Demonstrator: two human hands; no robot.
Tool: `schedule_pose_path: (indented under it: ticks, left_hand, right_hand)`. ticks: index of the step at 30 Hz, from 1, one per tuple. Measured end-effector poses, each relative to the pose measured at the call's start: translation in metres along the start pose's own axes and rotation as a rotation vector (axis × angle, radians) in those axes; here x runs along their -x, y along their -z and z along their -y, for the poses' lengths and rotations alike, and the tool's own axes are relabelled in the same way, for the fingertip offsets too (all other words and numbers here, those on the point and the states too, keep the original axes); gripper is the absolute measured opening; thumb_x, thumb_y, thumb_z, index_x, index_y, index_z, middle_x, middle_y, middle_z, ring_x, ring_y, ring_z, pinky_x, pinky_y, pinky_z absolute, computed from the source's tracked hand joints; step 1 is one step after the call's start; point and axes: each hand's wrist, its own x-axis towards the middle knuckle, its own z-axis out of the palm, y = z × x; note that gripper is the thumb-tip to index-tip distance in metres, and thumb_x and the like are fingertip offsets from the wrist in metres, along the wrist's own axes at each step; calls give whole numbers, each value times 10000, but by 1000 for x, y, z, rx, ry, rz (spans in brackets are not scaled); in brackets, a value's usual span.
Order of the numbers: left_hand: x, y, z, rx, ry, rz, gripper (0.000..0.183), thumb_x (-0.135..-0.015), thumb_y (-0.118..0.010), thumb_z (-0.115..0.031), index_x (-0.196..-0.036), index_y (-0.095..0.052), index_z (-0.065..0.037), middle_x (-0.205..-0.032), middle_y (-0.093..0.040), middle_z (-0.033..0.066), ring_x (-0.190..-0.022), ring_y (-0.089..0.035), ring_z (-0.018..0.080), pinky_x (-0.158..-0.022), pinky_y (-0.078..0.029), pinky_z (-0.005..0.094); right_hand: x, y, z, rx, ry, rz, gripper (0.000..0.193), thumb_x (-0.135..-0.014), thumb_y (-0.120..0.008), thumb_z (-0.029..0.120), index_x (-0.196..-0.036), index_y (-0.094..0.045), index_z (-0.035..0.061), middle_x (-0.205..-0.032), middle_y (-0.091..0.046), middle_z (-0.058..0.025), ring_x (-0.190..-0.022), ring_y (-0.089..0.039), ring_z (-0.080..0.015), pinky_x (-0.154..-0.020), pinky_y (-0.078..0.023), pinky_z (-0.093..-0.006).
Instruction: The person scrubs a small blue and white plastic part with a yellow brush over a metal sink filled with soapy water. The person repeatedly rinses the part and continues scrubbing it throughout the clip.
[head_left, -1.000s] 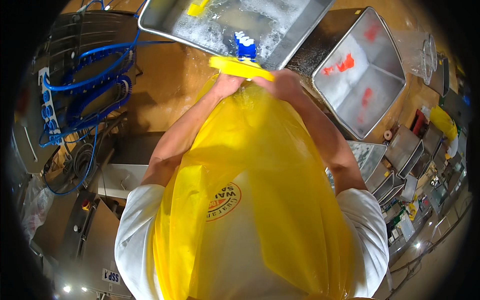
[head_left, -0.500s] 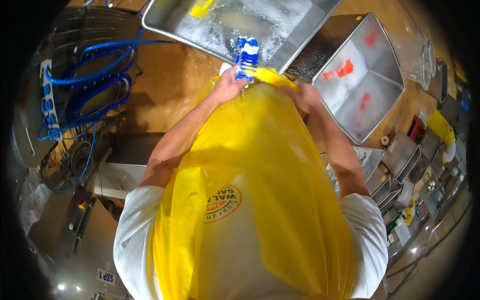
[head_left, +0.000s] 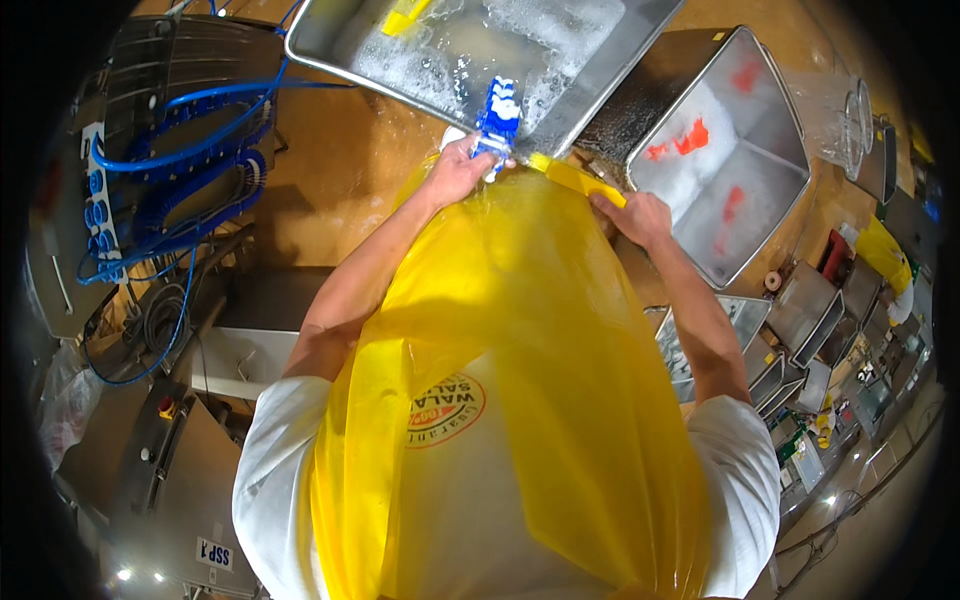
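Note:
My left hand (head_left: 458, 172) is closed round the near end of a ribbed blue plastic part (head_left: 496, 128) with white foam on it. That part points away from me over the near rim of a metal tub (head_left: 352, 74) of sudsy water. In my right hand (head_left: 641, 216) is the handle of a yellow brush (head_left: 582, 180). The brush slants to the left, and its pale yellow bristle end lies close to the blue part, just right of it, with a small gap visible. My right fingers are partly hidden under the handle.
A yellow object (head_left: 402, 17) sits in the tub's far left. To the right stands a second metal tub (head_left: 737, 262) with foam and red patches. Blue hoses (head_left: 215, 95) loop at the left, and metal containers (head_left: 803, 312) stand at the right.
My right hand has moved right and slightly nearer, drawing the brush off the blue part, which it overlapped before. The blue part has turned a little in my left hand.

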Motion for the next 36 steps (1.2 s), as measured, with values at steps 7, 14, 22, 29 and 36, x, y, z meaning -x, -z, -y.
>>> schedule_pose_path:
  ticks: [7,14,22,29,36]
  left_hand:
    - [-3,-9,-8,-83,-53,8,258,-960,-633,-28,-1211,-680,5,-1056,-762,55,-930,-671,139,-868,-532,305]
    - [1,-4,8,80,-18,71,240,-965,-617,-2,-1199,-669,8,-1083,-760,69,-968,-681,124,-886,-543,285]
    - [14,-11,-12,100,20,9,244,-941,-616,17,-1171,-687,-26,-1001,-753,29,-888,-654,95,-777,-516,259]
    - [2,-3,2,98,171,129,286,-953,-634,-74,-1236,-629,-31,-1025,-734,38,-935,-674,116,-826,-540,278]
    - [5,0,-15,67,67,64,360,-916,-598,35,-1273,-620,-4,-1064,-747,58,-952,-686,119,-847,-550,286]
  right_hand:
    - [-21,-5,77,-112,134,-124,775,-901,-447,810,-1097,-780,138,-939,-766,-153,-970,-733,-334,-855,-552,-457]
    - [1,3,16,-160,51,-136,772,-896,-470,802,-1058,-781,114,-951,-755,-185,-980,-720,-378,-888,-538,-455]
    - [-21,10,29,-75,-67,70,784,-868,-483,830,-1058,-790,134,-990,-757,-186,-992,-716,-359,-874,-551,-460]
    - [-26,1,69,-351,183,-233,699,-889,-537,773,-1003,-792,132,-881,-721,-206,-896,-713,-376,-817,-557,-460]
    - [-3,1,-22,98,-49,107,747,-916,-529,748,-961,-773,43,-854,-746,-192,-878,-726,-376,-762,-550,-458]
